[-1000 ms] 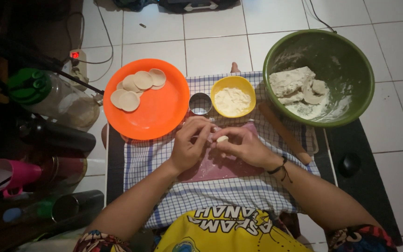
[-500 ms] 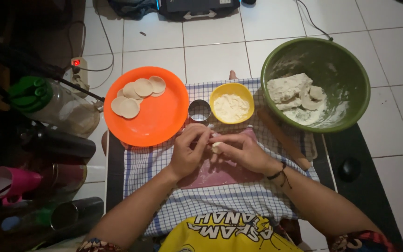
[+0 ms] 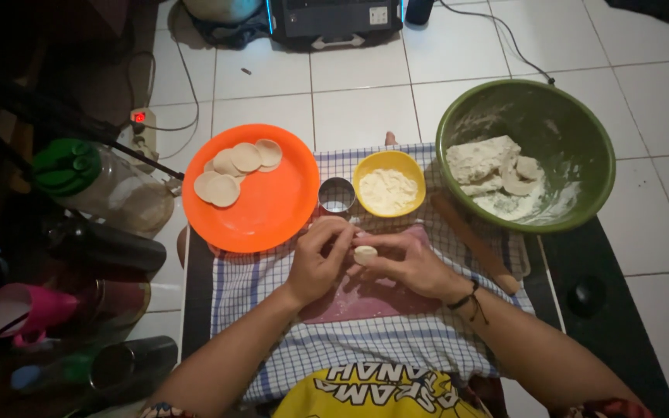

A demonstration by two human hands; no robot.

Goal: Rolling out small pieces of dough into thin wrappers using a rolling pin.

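Dough disc (image 3: 365,254) was pinched between left hand (image 3: 320,259) and right hand (image 3: 408,263), above the pink mat (image 3: 365,298); uneven finger pressure could have torn or thinned it, judging from its softness.

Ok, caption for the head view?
Both hands, left and right, pinch a dough disc over the pink mat.

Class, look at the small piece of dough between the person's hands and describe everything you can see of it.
The piece of dough is small, pale cream and roundish, soft-looking with a smooth surface. It sits between the fingertips of the left hand and the right hand, which both touch it. It is held just above a pinkish mat lying on a blue-and-white checked cloth. Its underside is hidden.
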